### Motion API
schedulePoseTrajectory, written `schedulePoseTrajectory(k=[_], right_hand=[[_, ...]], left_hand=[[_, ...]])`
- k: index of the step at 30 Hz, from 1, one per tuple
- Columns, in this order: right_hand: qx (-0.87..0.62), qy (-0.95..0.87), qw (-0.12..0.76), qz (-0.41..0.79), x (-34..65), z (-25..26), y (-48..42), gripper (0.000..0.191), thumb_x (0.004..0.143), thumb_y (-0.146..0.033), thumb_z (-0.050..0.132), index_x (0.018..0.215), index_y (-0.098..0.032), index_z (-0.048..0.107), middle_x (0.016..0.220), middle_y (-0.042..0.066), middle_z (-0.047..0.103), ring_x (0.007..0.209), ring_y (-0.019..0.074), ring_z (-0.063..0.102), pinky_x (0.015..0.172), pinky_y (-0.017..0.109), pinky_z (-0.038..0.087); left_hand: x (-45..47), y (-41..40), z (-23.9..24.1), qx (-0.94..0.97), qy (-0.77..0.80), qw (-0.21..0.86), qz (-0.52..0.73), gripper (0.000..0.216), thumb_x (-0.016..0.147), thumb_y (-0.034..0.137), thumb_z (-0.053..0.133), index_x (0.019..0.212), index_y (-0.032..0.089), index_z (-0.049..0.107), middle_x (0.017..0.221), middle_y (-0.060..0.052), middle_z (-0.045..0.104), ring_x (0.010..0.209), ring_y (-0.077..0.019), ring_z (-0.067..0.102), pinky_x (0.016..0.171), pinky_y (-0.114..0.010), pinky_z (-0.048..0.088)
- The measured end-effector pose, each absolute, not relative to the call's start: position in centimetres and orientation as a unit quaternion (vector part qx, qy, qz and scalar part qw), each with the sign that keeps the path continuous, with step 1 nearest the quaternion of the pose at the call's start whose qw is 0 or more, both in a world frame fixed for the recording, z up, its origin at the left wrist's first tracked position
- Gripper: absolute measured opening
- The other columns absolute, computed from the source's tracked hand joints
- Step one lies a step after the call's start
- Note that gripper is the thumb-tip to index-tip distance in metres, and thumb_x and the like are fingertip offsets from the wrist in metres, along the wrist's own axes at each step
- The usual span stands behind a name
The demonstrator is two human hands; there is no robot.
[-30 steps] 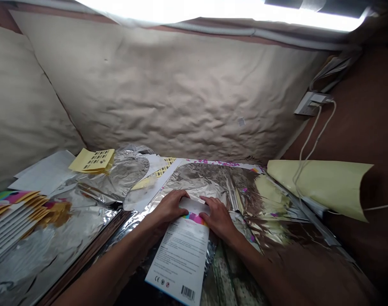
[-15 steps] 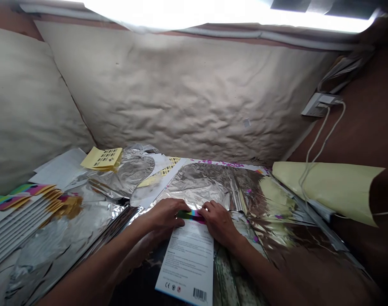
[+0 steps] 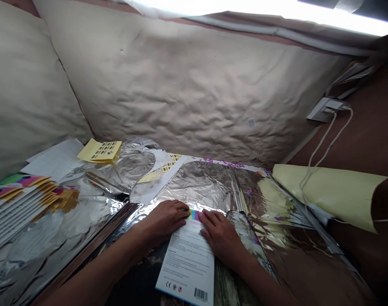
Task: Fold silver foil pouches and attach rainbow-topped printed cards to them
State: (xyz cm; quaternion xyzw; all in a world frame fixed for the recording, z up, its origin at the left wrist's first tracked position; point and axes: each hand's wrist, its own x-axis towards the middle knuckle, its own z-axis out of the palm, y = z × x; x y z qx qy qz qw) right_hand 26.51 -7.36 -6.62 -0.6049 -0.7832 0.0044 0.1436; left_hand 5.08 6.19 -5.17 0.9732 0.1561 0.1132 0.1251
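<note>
Printed packet under both hands, CE mark and barcode legible

Head view. The white printed packet (image 3: pixel 189 259) lies at centre foreground, text side up, its lower end reaching the bottom of the frame. The left hand (image 3: pixel 166 219) has its fingers bent onto the upper left corner; the right hand (image 3: pixel 224 238) is laid over the upper right edge, fingers extended. Both make contact; whether either is gripping or merely pressing, I cannot tell.

Markings: a CE mark (image 3: pixel 168 285) at lower left, two small round symbols beside it, and a barcode (image 3: pixel 201 294) at lower right. Lines of body text are too small to read. A multicoloured band (image 3: pixel 194 215) crosses the top between the hands. The yellow label sheets (image 3: pixel 101 151) carry rows of dark print, likewise unreadable.

Edges and room: the foil-covered tabletop (image 3: pixel 200 182) extends from the fingertips back to the papered wall (image 3: pixel 194 93). A stack of packets (image 3: pixel 18 216) stands well apart at far left. To the right, a rolled yellow sheet (image 3: pixel 328 191) bounds the work area, white cables (image 3: pixel 317 155) draped across it.
</note>
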Motion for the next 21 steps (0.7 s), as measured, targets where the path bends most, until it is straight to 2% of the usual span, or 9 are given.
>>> schedulePoseTrajectory(k=[4, 9, 11, 14, 16, 19, 21], right_hand=[[-0.583, -0.791, 0.184, 0.022, 26.3, -7.2, -7.5, 0.037, 0.095, -0.024, 0.055, 0.132, -0.021, 0.057, 0.132, 0.009, 0.059, 0.117, 0.0264, 0.051, 0.102, 0.044, 0.045], [-0.590, -0.783, 0.195, 0.041, 26.1, -7.0, -7.4, 0.035, 0.094, -0.023, 0.055, 0.129, -0.022, 0.059, 0.136, 0.010, 0.055, 0.121, 0.0285, 0.048, 0.101, 0.047, 0.046], [-0.595, -0.778, 0.197, 0.046, 26.0, -6.9, -7.5, 0.035, 0.094, -0.023, 0.056, 0.128, -0.023, 0.059, 0.135, 0.010, 0.056, 0.119, 0.0286, 0.050, 0.099, 0.048, 0.047], [-0.604, -0.764, 0.223, 0.048, 25.6, -7.1, -7.8, 0.034, 0.092, -0.023, 0.058, 0.126, -0.024, 0.060, 0.129, 0.010, 0.059, 0.115, 0.0276, 0.053, 0.098, 0.047, 0.048], [-0.609, -0.751, 0.248, 0.060, 25.2, -7.4, -8.0, 0.036, 0.091, -0.021, 0.060, 0.127, -0.023, 0.059, 0.126, 0.010, 0.060, 0.114, 0.0270, 0.053, 0.098, 0.045, 0.047], [-0.616, -0.724, 0.294, 0.100, 25.1, -7.4, -7.7, 0.045, 0.091, -0.026, 0.061, 0.134, -0.022, 0.053, 0.128, 0.011, 0.058, 0.118, 0.0272, 0.051, 0.102, 0.045, 0.044], [-0.629, -0.694, 0.323, 0.134, 25.4, -6.9, -7.2, 0.037, 0.095, -0.030, 0.054, 0.130, -0.020, 0.056, 0.125, 0.011, 0.061, 0.117, 0.0264, 0.053, 0.102, 0.043, 0.043]], left_hand=[[4.8, 6.1, -5.2, 0.972, 0.147, 0.139, 0.117, 0.023, 0.090, 0.032, 0.060, 0.110, 0.025, 0.070, 0.116, -0.004, 0.070, 0.110, -0.0243, 0.062, 0.096, -0.035, 0.043], [4.6, 5.8, -4.8, 0.970, 0.158, 0.158, 0.097, 0.042, 0.077, 0.052, 0.073, 0.108, 0.025, 0.070, 0.118, -0.005, 0.068, 0.117, -0.0299, 0.057, 0.101, -0.040, 0.039], [4.6, 5.4, -4.9, 0.961, 0.191, 0.171, 0.100, 0.049, 0.076, 0.054, 0.073, 0.115, 0.025, 0.067, 0.120, -0.006, 0.064, 0.114, -0.0286, 0.057, 0.097, -0.039, 0.041], [4.8, 4.5, -5.2, 0.929, 0.295, 0.175, 0.136, 0.069, 0.075, 0.055, 0.073, 0.133, 0.024, 0.053, 0.124, -0.009, 0.057, 0.113, -0.0284, 0.053, 0.094, -0.039, 0.043], [5.0, 4.1, -5.5, 0.903, 0.367, 0.163, 0.155, 0.061, 0.077, 0.054, 0.070, 0.128, 0.023, 0.056, 0.120, -0.010, 0.056, 0.112, -0.0299, 0.051, 0.093, -0.041, 0.043], [5.3, 3.9, -5.7, 0.875, 0.416, 0.190, 0.159, 0.040, 0.075, 0.048, 0.073, 0.105, 0.023, 0.066, 0.108, -0.009, 0.057, 0.104, -0.0301, 0.051, 0.088, -0.042, 0.044], [5.4, 3.9, -5.7, 0.868, 0.414, 0.220, 0.163, 0.035, 0.071, 0.042, 0.077, 0.098, 0.022, 0.066, 0.104, -0.007, 0.058, 0.102, -0.0293, 0.051, 0.086, -0.041, 0.044]])
